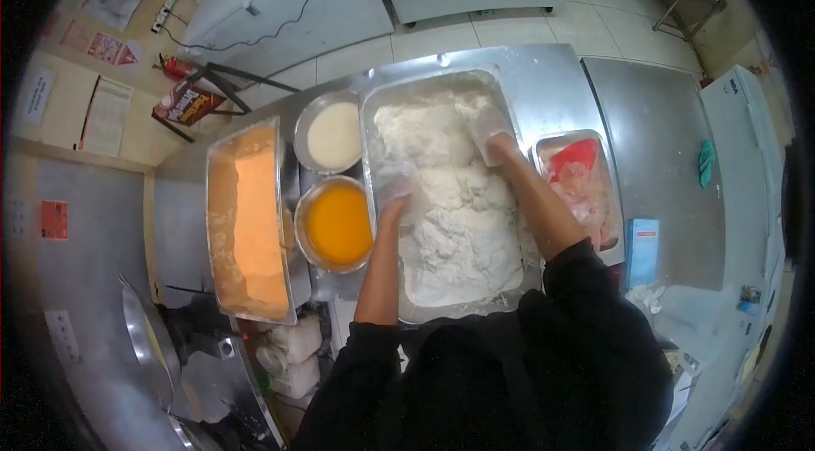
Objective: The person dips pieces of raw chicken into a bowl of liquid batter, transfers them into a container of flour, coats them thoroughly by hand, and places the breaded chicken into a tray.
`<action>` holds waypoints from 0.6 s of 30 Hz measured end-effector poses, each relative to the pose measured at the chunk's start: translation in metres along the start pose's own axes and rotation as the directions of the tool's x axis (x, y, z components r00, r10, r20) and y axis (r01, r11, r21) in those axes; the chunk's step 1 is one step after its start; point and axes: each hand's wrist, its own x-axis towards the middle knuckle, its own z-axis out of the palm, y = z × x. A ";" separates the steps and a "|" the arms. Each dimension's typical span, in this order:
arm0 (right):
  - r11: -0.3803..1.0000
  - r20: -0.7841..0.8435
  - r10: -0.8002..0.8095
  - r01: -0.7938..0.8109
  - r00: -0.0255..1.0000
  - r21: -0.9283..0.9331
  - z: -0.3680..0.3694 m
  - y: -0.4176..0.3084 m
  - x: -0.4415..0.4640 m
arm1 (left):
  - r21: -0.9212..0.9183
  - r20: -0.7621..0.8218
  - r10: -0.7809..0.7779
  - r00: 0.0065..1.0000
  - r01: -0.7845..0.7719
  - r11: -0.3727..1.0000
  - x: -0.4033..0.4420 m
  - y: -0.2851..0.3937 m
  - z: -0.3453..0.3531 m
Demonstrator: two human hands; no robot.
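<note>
A large rectangular metal pan holds a thick, uneven heap of white flour. Both of my hands are inside it, wearing clear, flour-dusted plastic gloves. My left hand is at the pan's left side against the flour, its fingers loosely extended and faint against the white. Toward the far right of the pan, my right hand reaches into the flour with fingers stretched out. Neither hand has an object in its grasp. The fingertips are partly lost in the powder.
Left of the pan stand a bowl of orange-yellow liquid, a bowl of cream-coloured liquid and a deep tray of orange powder. On the right sit a tray with a red scoop and pale pieces, and a blue-white packet.
</note>
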 end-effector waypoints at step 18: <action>0.964 -0.292 0.201 -0.243 0.935 -0.112 0.021 -0.026 -0.066 | -0.015 -0.058 0.112 0.992 -0.113 0.993 -0.049 0.035 0.007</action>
